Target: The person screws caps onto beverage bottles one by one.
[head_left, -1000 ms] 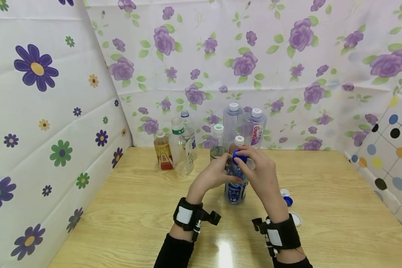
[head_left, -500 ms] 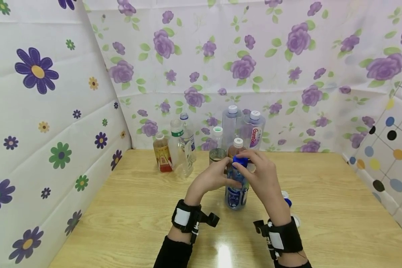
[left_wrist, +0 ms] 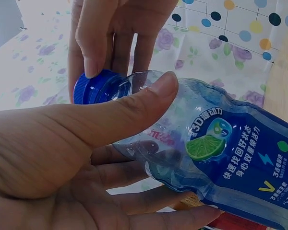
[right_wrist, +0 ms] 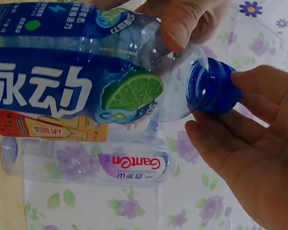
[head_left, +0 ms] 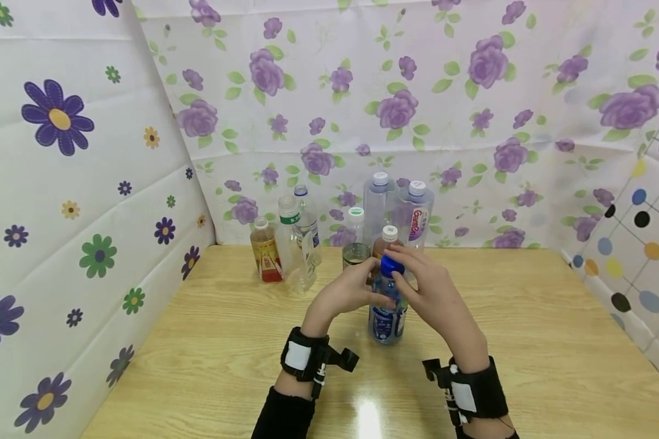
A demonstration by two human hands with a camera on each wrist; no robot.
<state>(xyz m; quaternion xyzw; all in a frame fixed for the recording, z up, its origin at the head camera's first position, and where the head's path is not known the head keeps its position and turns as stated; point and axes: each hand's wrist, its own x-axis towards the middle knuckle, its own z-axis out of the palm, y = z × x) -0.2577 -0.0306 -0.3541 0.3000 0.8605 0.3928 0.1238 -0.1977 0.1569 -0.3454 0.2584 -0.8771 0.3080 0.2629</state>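
Note:
A clear plastic drink bottle (head_left: 385, 326) with a blue label stands upright on the wooden table (head_left: 241, 360). Its label, with a lime slice, shows large in the left wrist view and the right wrist view. My left hand (head_left: 343, 292) grips the bottle just below the neck, thumb on one side and fingers on the other. The blue cap (right_wrist: 225, 88) sits on the bottle's mouth. From the right, my right hand (head_left: 436, 296) has its thumb and fingertips at the cap's edge, pinching it.
Behind the held bottle stands a white-capped brown bottle (head_left: 381, 245). Two tall clear bottles (head_left: 415, 213) and a green-topped bottle (head_left: 356, 228) are close by. Farther left are an amber drink bottle (head_left: 266, 250) and clear bottles (head_left: 296, 256). A flowered cloth (head_left: 472, 183) hangs behind.
My right hand has rotated about the cap, its wrist swinging right and hiding the loose caps on the table. My left hand keeps its grip; the view has tilted slightly.

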